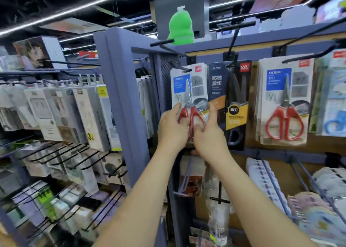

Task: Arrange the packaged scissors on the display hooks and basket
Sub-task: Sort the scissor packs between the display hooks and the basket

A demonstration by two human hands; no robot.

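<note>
A white card pack of red-handled scissors (189, 89) hangs on the leftmost black hook (179, 67) of the blue display panel. My left hand (171, 128) grips the pack's lower left edge, thumb over the red handle. My right hand (209, 132) pinches its lower right side, index finger pointing up along the card. To the right hangs a dark pack of black scissors (234, 104). Further right is a stack of the same red-handled scissors packs (284, 100) on another hook (299, 58).
A blue-handled scissors pack (335, 119) hangs at the far right. Long bare hooks (164, 44) jut out above. Cable and charger packs (61, 112) fill pegs on the left rack. Lower hooks hold hair clips and combs (309, 209). A green toy (180, 27) stands on top.
</note>
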